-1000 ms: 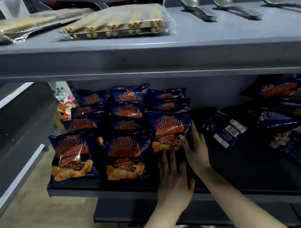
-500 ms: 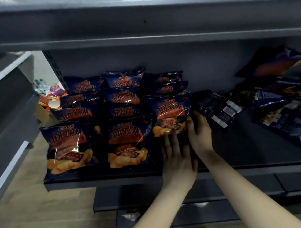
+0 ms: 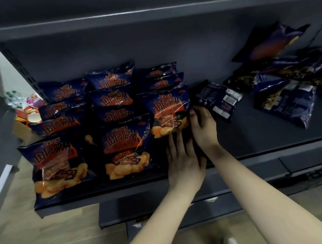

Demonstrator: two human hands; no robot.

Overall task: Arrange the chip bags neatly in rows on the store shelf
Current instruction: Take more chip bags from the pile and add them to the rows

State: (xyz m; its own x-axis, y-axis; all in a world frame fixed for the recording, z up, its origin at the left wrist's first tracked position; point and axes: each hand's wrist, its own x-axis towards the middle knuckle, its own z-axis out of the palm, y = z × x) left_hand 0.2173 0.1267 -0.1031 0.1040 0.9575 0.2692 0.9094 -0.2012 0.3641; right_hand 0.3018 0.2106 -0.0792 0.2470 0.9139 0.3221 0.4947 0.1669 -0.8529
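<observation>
Left hand (image 3: 183, 158) flat on shelf (image 3: 264, 132), fingers straight and together, tips touching bottom of chip bag (image 3: 169, 109). Right hand (image 3: 203, 126) against its right edge; finger curl unclear.

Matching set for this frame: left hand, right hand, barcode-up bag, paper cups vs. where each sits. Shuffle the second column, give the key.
Things
1. left hand
2. right hand
3. barcode-up bag
4. paper cups

Places
A. beyond the left end of the shelf
B. against the right edge of the third row's front chip bag
C. lying alone, right of both hands
D. flat, fingers straight, at that front bag's bottom edge

Pairs: 1-D, 2-B, 3-C, 4-A
</observation>
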